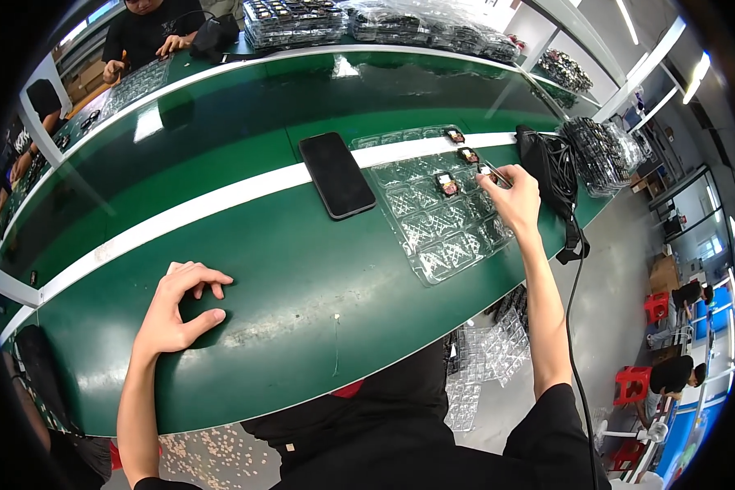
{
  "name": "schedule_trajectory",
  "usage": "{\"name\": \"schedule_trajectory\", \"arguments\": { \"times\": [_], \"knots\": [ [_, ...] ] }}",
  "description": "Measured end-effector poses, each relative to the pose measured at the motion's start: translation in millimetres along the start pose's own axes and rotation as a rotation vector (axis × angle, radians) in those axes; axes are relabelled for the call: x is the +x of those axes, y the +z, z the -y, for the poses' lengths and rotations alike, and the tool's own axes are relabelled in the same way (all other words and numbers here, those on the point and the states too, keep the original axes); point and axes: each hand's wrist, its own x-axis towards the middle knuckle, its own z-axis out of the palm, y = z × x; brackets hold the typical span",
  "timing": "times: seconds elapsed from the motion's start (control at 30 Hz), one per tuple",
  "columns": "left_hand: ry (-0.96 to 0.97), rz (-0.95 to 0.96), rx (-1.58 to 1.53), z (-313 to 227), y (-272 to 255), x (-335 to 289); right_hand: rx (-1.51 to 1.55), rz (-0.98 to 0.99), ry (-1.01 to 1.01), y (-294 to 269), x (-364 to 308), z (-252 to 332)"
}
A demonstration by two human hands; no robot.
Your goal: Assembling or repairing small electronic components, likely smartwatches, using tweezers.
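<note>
My right hand (514, 198) is over the right side of a clear plastic blister tray (433, 237), its fingers pinched on a thin dark tool that looks like tweezers (498, 173). By its fingertips is a small black electronic part with a pale top (483, 170). Similar small parts sit in the tray: one with a pinkish lower side (447, 184), and others toward the far edge (467, 154). Many of the nearer pockets hold nothing. My left hand (180, 309) rests on the green table at the left, fingers loosely curled and thumb apart, holding nothing.
A black phone (337, 175) lies left of the tray. Right of my right hand are a black pouch (547, 163) with cables and a stack of filled trays (594, 155). A clear panel with a white rail (220, 189) crosses the table; a person works beyond it.
</note>
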Motion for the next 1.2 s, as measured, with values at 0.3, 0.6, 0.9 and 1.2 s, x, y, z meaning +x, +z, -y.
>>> {"name": "schedule_trajectory", "arguments": {
  "times": [0.3,0.6,0.9,1.2],
  "knots": [
    [0.024,-0.018,0.043,4,-7,-8,-0.048,-0.125,-0.163,16,-2,14],
    [0.062,-0.205,-0.069,21,1,-3,0.506,0.436,-0.56,-4,-120,203],
    [-0.305,-0.803,0.838,199,-173,-63,0.506,0.618,-0.875,64,-179,269],
    [-1.205,-0.829,1.385,286,-285,-136,0.485,0.5,-0.829,88,-185,266]
  ]
}}
